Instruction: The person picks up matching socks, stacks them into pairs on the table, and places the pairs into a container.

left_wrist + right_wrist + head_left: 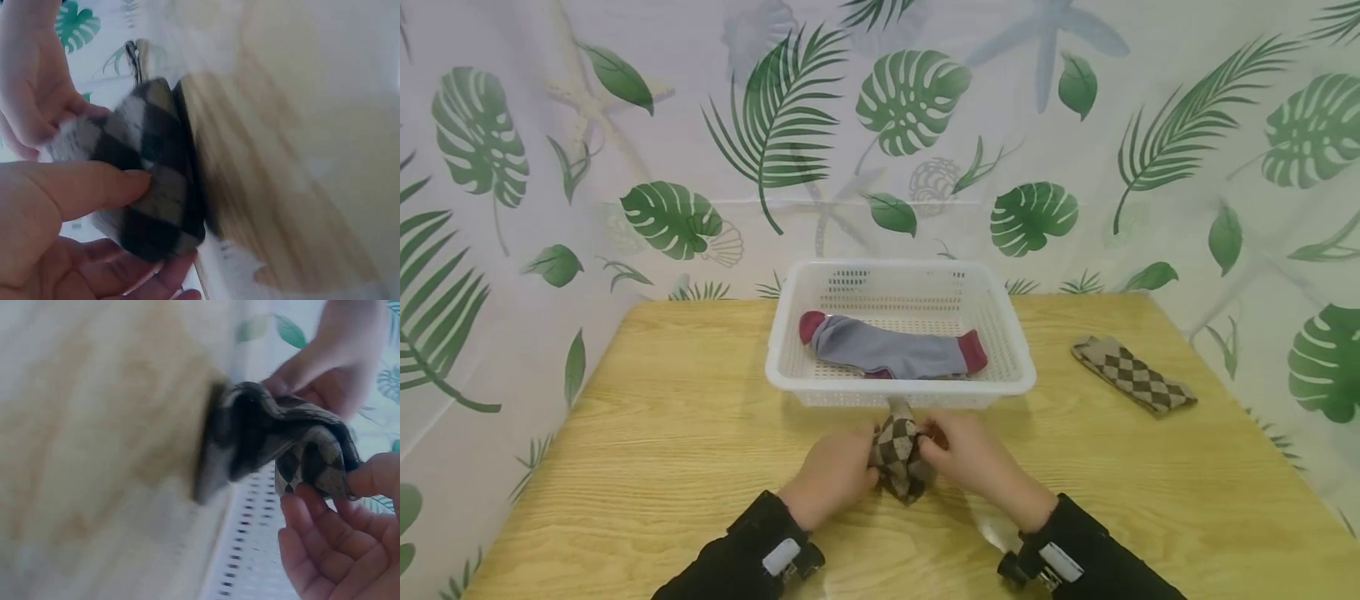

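A brown-and-beige checkered sock [898, 454], bunched up, is held between both hands in front of the basket. My left hand [837, 473] grips its left side, with the thumb [119, 184] lying across the cloth and the fingers beneath. On the other side my right hand [973, 457] pinches an edge of the sock [319, 459] between thumb and fingers. The sock's lower end is at the tabletop. A matching checkered sock [1133, 375] lies flat at the right of the table.
Just beyond the hands stands a white plastic basket [900, 386] with slotted walls. Grey socks with red ends [895, 346] lie across it. The wooden table [647, 450] meets a leaf-patterned covering [820, 167] at the back and sides.
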Tool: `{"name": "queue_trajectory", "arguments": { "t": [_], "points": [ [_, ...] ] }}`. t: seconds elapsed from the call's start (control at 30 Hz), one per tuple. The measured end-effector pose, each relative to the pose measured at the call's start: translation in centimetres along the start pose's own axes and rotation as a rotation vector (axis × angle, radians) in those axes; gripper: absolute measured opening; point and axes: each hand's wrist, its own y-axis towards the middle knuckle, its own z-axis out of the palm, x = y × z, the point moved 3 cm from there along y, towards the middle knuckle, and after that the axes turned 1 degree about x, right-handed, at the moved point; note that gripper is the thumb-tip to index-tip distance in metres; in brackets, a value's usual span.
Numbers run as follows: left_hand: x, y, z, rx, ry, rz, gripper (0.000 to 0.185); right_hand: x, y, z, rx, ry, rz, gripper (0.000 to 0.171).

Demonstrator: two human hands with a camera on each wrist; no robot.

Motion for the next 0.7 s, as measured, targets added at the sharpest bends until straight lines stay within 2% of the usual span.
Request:
{"name": "queue_trajectory", "arguments": {
  "t": [0.1,0.17,0.27,0.4,0.5,0.57,0.6,0.7],
  "points": [
    [0.8,0.1,-0.6,0.011,-0.150,-0.021,0.048,0.1,-0.4,-1.2,-0.040,0.092,-0.005,0.008],
    [1.1,0.1,-1.2,0.014,-0.271,-0.033,0.046,0.1,-0.7,-2.0,-0.073,0.135,-0.002,0.011],
    [1.3,0.1,-2.3,-0.030,-0.442,-0.022,0.040,0.2,-1.3,-3.3,-0.157,0.146,-0.026,0.013],
    [1.6,-0.1,-4.0,-0.096,-0.564,0.007,0.039,0.6,-1.9,-5.0,-0.320,0.003,-0.127,0.016],
    [2.0,-0.5,-5.1,-0.096,-0.618,0.021,0.039,0.8,-2.3,-5.7,-0.408,-0.122,-0.216,0.019],
    [2.3,-0.8,-5.5,-0.072,-0.639,0.025,0.037,0.9,-2.5,-5.8,-0.412,-0.160,-0.256,0.020],
    [2.4,-0.9,-5.6,-0.055,-0.640,0.026,0.036,0.8,-2.5,-5.6,-0.384,-0.160,-0.259,0.020],
    [2.7,-1.0,-5.1,-0.012,-0.574,-0.001,0.035,0.2,-2.5,-4.8,-0.236,-0.163,-0.213,0.017]
  ]
}}
